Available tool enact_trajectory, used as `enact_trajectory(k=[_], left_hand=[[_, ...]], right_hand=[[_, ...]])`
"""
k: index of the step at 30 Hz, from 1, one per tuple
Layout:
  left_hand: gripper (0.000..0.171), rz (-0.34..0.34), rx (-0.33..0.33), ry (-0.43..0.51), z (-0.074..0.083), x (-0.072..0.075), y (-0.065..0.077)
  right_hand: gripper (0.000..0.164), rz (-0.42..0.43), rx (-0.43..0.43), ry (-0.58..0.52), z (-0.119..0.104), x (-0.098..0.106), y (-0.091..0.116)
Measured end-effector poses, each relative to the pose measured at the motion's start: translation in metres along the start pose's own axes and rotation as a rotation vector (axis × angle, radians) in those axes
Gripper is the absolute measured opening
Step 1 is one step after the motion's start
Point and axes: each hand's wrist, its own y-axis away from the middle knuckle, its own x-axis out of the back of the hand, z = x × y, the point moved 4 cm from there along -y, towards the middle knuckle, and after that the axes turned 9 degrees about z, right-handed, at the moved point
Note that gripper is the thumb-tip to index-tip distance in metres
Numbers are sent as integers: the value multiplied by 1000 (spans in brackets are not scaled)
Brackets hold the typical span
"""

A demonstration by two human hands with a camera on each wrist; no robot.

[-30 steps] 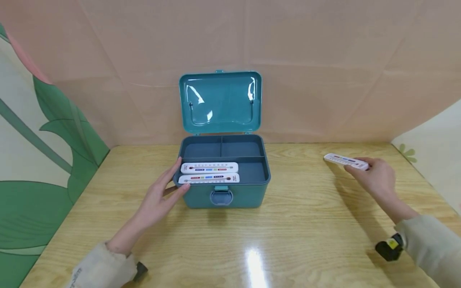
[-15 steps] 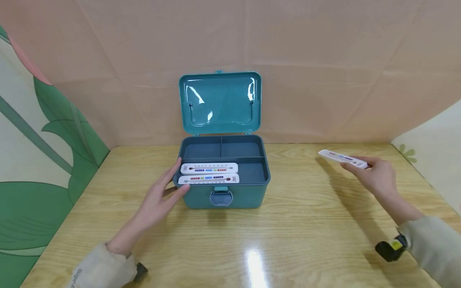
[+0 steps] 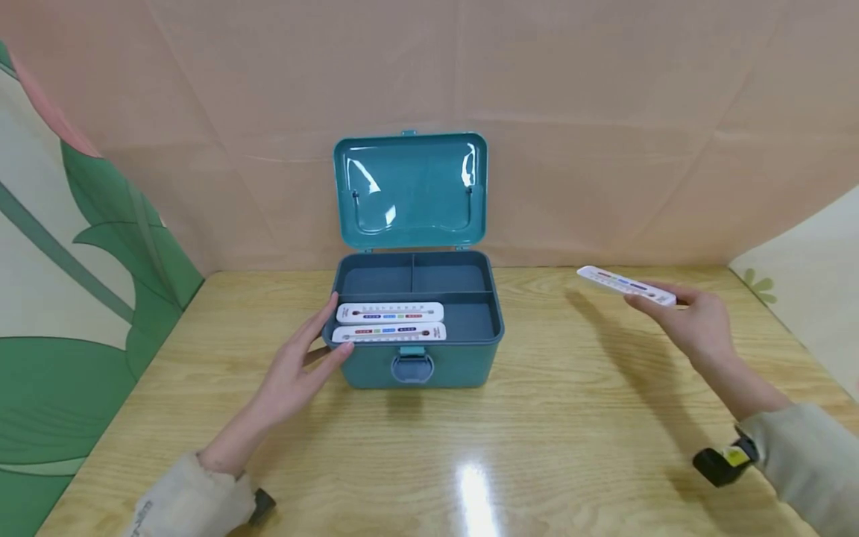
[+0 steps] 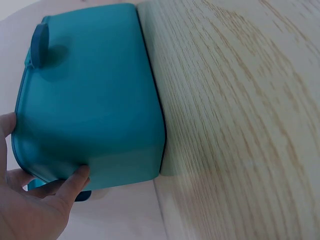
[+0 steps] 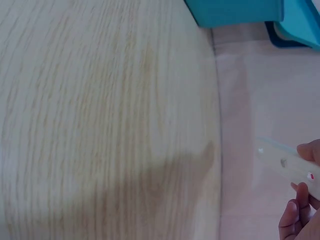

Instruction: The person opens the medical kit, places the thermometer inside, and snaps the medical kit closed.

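Observation:
A teal storage box (image 3: 456,369) stands on the wooden table with its lid (image 3: 416,201) raised. Two white thermometers, one behind (image 3: 389,317) the other in front (image 3: 389,333), lie side by side in the front compartment of its tray. My left hand (image 3: 295,373) rests at the box's front left corner, thumb at the front rim and fingers along the left side. To the right of the box, my right hand (image 3: 701,324) pinches a third white thermometer (image 3: 614,280) by its near end, raised above the table. In the right wrist view its pale back (image 5: 282,157) shows.
Two smaller rear compartments (image 3: 450,276) of the tray hold nothing. A blue-grey latch (image 3: 412,368) hangs down the box's front. Behind the table (image 3: 557,418) rises a pinkish cloth (image 3: 577,149), with a leaf-patterned panel (image 3: 101,261) on the left.
The right hand has lifted the thermometer higher and shifted it slightly left, and its far end tilts up more. The left hand and the box have stayed in place.

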Motion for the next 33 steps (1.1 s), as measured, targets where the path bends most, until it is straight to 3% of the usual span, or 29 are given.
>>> enact_trajectory(k=[9, 18, 33], left_hand=[[68, 4, -3, -3, 0, 1, -1], [68, 0, -2, -5, 1, 0, -1], [68, 5, -4, -4, 0, 0, 0]], right_hand=[[68, -21, -10, -38, -10, 2, 3], [39, -8, -2, -157, -19, 9, 5], [45, -3, 15, -274, -41, 11, 15]])
